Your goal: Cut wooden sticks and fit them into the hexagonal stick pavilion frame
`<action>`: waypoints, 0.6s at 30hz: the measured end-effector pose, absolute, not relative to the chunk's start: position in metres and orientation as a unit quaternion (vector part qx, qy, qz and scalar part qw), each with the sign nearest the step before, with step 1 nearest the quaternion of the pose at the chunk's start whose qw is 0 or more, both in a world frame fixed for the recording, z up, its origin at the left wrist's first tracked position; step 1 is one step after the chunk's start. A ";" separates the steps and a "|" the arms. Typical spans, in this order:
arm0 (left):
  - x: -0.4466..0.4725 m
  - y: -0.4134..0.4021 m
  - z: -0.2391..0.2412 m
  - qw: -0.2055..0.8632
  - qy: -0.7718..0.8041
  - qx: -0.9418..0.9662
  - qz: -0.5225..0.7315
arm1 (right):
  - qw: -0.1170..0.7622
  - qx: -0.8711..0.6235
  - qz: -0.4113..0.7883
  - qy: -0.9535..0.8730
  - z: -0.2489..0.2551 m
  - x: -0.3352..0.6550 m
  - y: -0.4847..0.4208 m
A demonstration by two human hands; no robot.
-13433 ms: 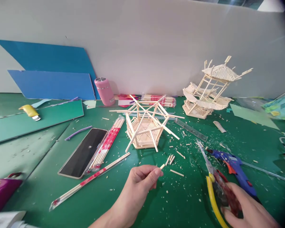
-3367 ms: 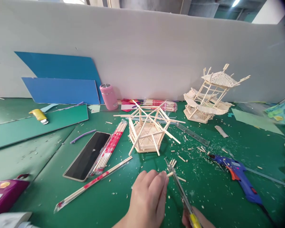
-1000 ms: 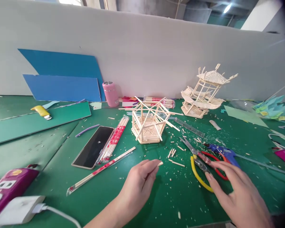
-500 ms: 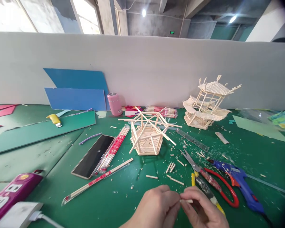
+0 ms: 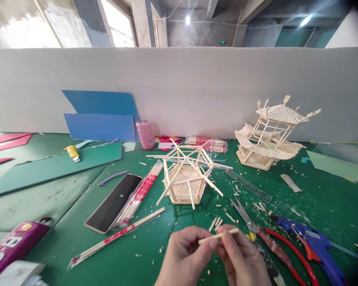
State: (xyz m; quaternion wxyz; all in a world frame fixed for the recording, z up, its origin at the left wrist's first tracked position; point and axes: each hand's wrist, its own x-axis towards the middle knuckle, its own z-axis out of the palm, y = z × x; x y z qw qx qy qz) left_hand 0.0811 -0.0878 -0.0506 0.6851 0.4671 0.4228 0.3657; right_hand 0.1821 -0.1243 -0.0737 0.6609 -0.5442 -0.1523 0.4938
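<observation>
In front of the open hexagonal frame of pale wooden sticks (image 5: pixel 185 182), the left hand (image 5: pixel 186 254) and right hand (image 5: pixel 245 256) pinch a short, pale wooden rod (image 5: pixel 218 236) between narrowed fingertips, presumably for fine control. Red-and-yellow-handled metal scissors (image 5: pixel 271 244) lie front-right of the frame, likely for easy reach, seemingly part-hidden by the right hand.

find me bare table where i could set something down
The most open patches are between the purple power strip and the phone, and between the slim stick packet and the left hand, bar small crumbs. Crowded: the right side, with scissors, glue gun and scattered stick scraps.
</observation>
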 end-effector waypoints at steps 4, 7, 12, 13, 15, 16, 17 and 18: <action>0.078 -0.084 -0.042 0.669 0.442 0.459 0.383 | 0.659 -0.541 0.482 -0.200 -0.074 0.176 -0.114; 0.074 -0.080 -0.046 0.665 0.449 0.444 0.399 | 0.649 -0.539 0.490 -0.219 -0.075 0.177 -0.106; 0.056 -0.064 -0.061 0.501 0.520 0.497 0.481 | 0.648 -0.520 0.517 -0.206 -0.075 0.188 -0.095; 0.051 -0.058 -0.064 0.449 0.530 0.529 0.488 | 0.647 -0.516 0.519 -0.214 -0.075 0.189 -0.094; 0.042 -0.045 -0.070 0.372 0.548 0.567 0.490 | 0.647 -0.506 0.520 -0.234 -0.073 0.190 -0.091; 0.038 -0.038 -0.073 0.356 0.554 0.571 0.491 | 0.648 -0.499 0.521 -0.243 -0.072 0.189 -0.090; 0.036 -0.031 -0.074 0.345 0.557 0.577 0.487 | 0.648 -0.494 0.523 -0.249 -0.071 0.188 -0.088; 0.034 -0.025 -0.074 0.335 0.557 0.584 0.487 | 0.648 -0.490 0.525 -0.252 -0.069 0.186 -0.087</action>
